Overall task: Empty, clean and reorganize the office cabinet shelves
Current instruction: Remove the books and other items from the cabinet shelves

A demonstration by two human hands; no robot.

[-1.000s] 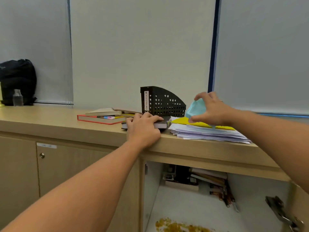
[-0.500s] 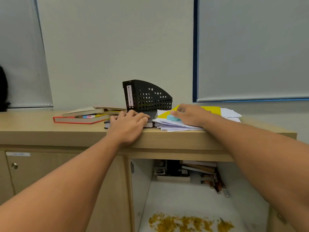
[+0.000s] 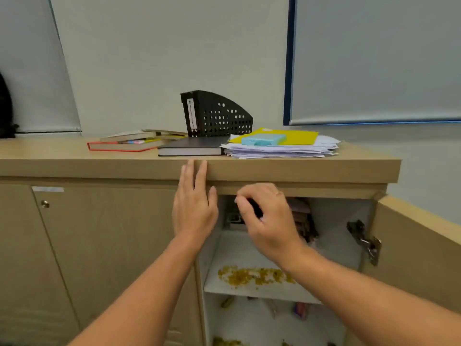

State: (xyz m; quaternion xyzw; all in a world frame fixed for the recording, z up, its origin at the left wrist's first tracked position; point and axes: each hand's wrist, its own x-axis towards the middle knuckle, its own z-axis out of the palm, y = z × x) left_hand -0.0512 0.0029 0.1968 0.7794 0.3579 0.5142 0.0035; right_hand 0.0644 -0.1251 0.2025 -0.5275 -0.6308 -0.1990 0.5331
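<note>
The right hand, fingers curled, reaches into the open beige cabinet's upper white shelf and seems to hold something dark, hard to tell. At its 3 o'clock the leaning brown clutter could topple if knocked. The left hand rests flat and empty on the tabletop edge.

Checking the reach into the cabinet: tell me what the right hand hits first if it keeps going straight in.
Probably the dark items stacked at the back of the upper shelf; the right hand points at them with fingers curled. Depth is unclear.
</note>
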